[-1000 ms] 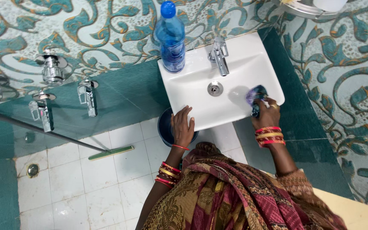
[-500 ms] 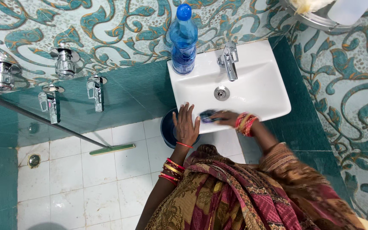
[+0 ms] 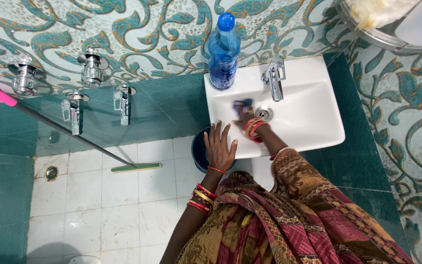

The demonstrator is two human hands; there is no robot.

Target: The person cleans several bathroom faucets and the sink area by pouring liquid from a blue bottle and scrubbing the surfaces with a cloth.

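head view, looking straight down. landmark: white washbasin [image 3: 313, 122] fixed to the tiled wall.

right hand [image 3: 244, 115] is inside the basin bowl, just left of the drain [image 3: 263, 113], fingers closed around a small blue-purple scrub pad [image 3: 242, 103] pressed to the bowl surface. pad is blurred; its exact shape cannot be told. red and gold bangles sit on that wrist, over the bowl.

left hand [image 3: 219, 145] lies flat, fingers spread and holding nothing, on the basin's front left rim, palm down. part of the hand overhangs a dark blue bucket [image 3: 197, 150] that stands on the floor under the basin's left front corner.

chrome tap [image 3: 274, 77] stands at the back edge of the basin, spout pointing over the drain. blue plastic bottle [image 3: 222, 53] with a blue cap stands upright on the basin's back left corner, beside the tap.

left of the basin, well apart: chrome wall taps [image 3: 91, 69] on the patterned and teal tiles, and a floor wiper [image 3: 136, 167] with a pink-tipped handle leaning across, its green blade on the white floor tiles. a floor drain [image 3: 51, 172] lies further left.

above the basin's right corner, a metal shelf [image 3: 367, 33], only partly in view.
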